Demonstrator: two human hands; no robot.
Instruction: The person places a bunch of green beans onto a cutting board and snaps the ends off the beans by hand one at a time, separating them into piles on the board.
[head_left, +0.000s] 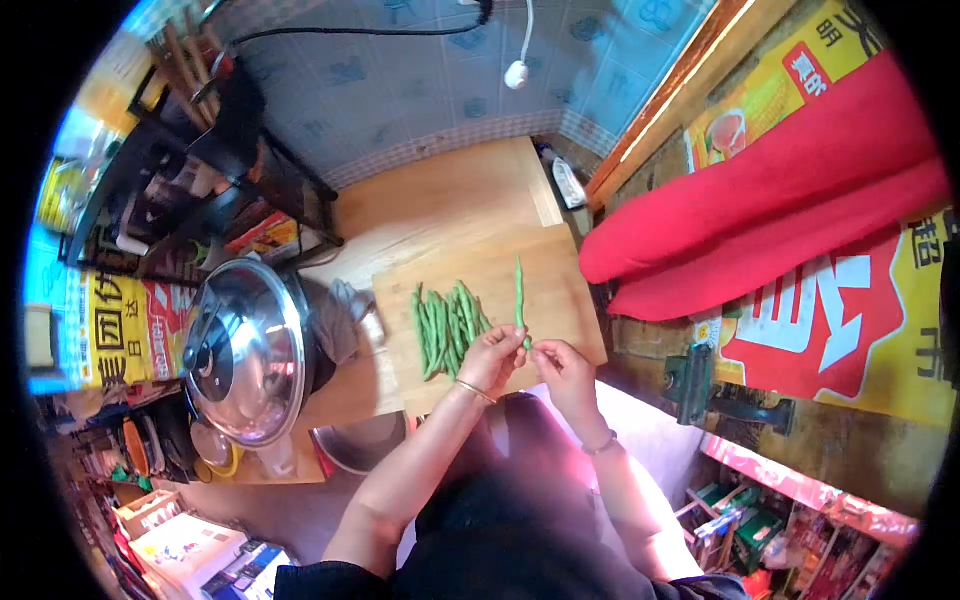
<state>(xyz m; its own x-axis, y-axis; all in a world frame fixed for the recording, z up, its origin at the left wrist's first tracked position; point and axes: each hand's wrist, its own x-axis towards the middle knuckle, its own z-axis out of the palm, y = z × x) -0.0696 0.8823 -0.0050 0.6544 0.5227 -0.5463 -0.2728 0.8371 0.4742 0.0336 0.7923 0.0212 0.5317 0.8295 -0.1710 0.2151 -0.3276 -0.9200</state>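
A single green bean (pixel 519 291) stands nearly upright in the view, its tip pointing away from me, above a wooden cutting board (pixel 560 300). My left hand (pixel 490 360) is closed around its lower part, thumb and fingers pinched together. At the bean's near end, the fingertips of my right hand (pixel 567 377) are pinched together and seem to grip its tip; the exact contact is small. Left of the held bean, a pile of green beans (pixel 447 325) lies side by side on the board, partly covered by my left hand.
A pot with a glass lid (pixel 250 350) stands left of the board, near a dark rack (pixel 240 170) holding utensils. A red cloth (pixel 770 200) hangs on the right. Behind is a blue tiled wall (pixel 400 90). A bowl (pixel 362 445) sits below the counter edge.
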